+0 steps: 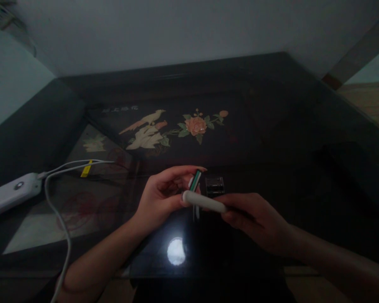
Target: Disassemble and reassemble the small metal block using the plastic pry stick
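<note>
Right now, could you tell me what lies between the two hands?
In the head view, a white stick spans from left hand to right hand; a green-striped battery stands above it.

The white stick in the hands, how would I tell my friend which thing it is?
Start at the dark table with the bird and flower picture inlaid in it. Just in front of that picture, two hands meet: the left hand and right hand hold the white stick between them. It is pale, smooth and rounded, unlike the striped battery above it.
</note>
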